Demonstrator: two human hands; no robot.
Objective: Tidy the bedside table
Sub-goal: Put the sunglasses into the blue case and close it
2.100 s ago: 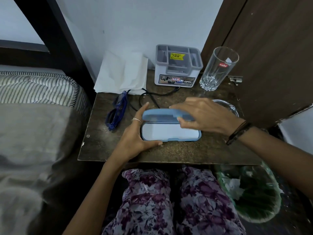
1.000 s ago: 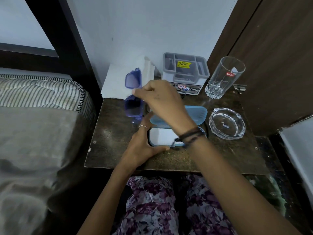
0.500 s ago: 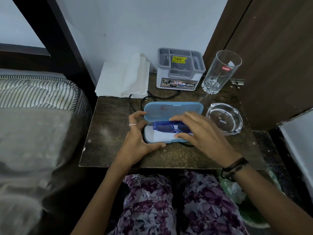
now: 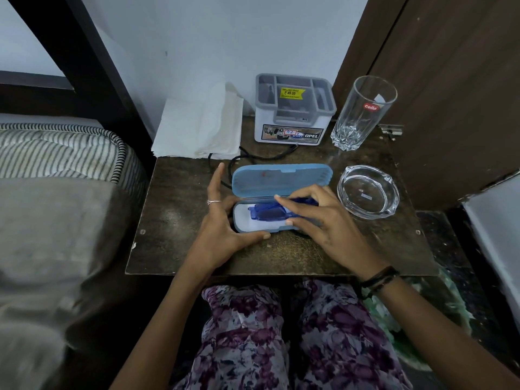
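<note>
A light blue glasses case (image 4: 281, 181) lies open in the middle of the dark bedside table (image 4: 174, 220), its lid tilted up toward the wall. Folded blue glasses (image 4: 266, 213) rest in its white-lined tray. My left hand (image 4: 222, 229) grips the case's left end, thumb along the front edge and index finger raised. My right hand (image 4: 323, 220) holds the right part of the glasses, with its fingers resting over them and the case's right end, which it hides.
At the back stand folded white tissues (image 4: 199, 125), a grey-and-white organiser box (image 4: 292, 111) and a tall empty glass (image 4: 363, 111). A glass ashtray (image 4: 368, 191) sits right of the case, a black cable (image 4: 253, 157) behind it. Bed at left, wardrobe and a bin at right.
My right hand opened the case lid, fetched the blue glasses from the table's left side, and has lowered them into the case. My left hand stayed on the case.
</note>
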